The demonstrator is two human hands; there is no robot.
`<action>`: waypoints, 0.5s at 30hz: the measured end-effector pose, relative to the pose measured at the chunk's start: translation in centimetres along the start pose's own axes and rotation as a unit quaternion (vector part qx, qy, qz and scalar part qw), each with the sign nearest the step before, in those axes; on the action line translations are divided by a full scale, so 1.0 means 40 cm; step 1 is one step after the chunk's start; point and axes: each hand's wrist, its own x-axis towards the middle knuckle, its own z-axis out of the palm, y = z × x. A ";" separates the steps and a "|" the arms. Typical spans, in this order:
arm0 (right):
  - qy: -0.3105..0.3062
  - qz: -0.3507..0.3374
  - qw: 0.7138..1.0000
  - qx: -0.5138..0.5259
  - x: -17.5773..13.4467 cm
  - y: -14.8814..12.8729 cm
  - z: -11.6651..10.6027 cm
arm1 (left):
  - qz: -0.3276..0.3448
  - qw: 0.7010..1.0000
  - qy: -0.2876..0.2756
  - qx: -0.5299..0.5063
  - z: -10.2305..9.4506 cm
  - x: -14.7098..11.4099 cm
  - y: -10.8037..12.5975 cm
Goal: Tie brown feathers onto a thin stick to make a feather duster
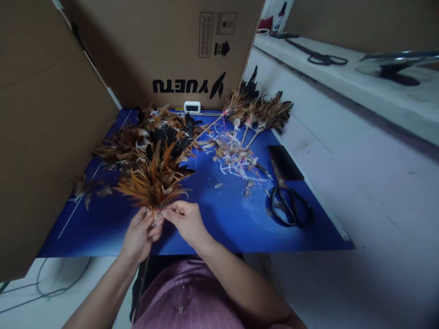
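Observation:
Near the front edge of the blue table, a bunch of orange-brown feathers fans upward and away from me. My left hand is closed around the base of this bunch, where a thin stick runs down toward my lap. Pinched at the same tied base, on its right side, are the fingers of my right hand. A bit of red shows at the binding between the hands; whether the right fingers hold a string is too small to tell. Behind the bunch lies a pile of loose brown and black feathers.
Finished-looking feather bundles on sticks lie at the back right. Plastic string scraps are strewn before them. Black-handled scissors and a dark phone rest at right. Cardboard walls the back and left; a small white digital device stands there.

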 end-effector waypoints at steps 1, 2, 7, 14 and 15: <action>-0.001 0.009 1.000 0.015 0.001 -0.003 0.002 | -0.003 1.000 -0.005 -0.003 0.001 0.000 0.003; -0.004 0.018 0.999 0.028 0.003 -0.006 0.003 | -0.006 1.000 -0.009 -0.007 0.002 0.000 0.006; -0.035 0.051 0.995 0.079 0.009 -0.020 0.007 | -0.010 1.000 -0.006 -0.023 0.006 -0.005 0.013; -0.014 0.010 1.000 0.022 0.006 -0.023 0.013 | -0.022 1.000 -0.005 -0.005 0.003 0.001 0.013; -0.008 0.011 1.000 0.017 0.008 -0.017 0.015 | -0.006 1.000 0.013 0.015 -0.002 0.004 0.009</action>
